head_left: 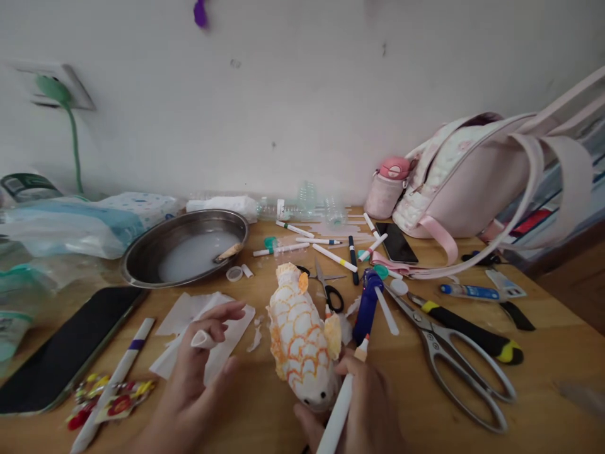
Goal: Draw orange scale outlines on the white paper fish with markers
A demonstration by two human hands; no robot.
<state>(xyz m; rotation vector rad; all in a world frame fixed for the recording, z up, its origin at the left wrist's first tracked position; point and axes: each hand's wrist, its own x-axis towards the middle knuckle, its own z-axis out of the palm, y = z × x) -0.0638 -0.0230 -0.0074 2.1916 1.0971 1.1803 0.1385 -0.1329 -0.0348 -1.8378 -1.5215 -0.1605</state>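
Observation:
A white fish-shaped craft (297,334) with orange scale lines, two black eyes and yellowish-orange fins stands over the table, its head toward me. My right hand (363,403) grips a white marker (341,410) with its orange tip bared and pointing up. Fingers of this hand also touch the fish's head end. To the left of the fish, my left hand (201,372) is off it, fingers partly spread. A white marker cap (203,340) is tucked between those fingers. White paper sheets (236,325) lie behind the left hand.
A metal basin (142,272) of cloudy liquid stands at back left. Large scissors (466,372), a yellow-black cutter (477,328) and a blue glue gun (366,306) lie right. Several markers (334,257) are scattered behind. A pink bag (477,183) stands back right; a phone (70,347) lies left.

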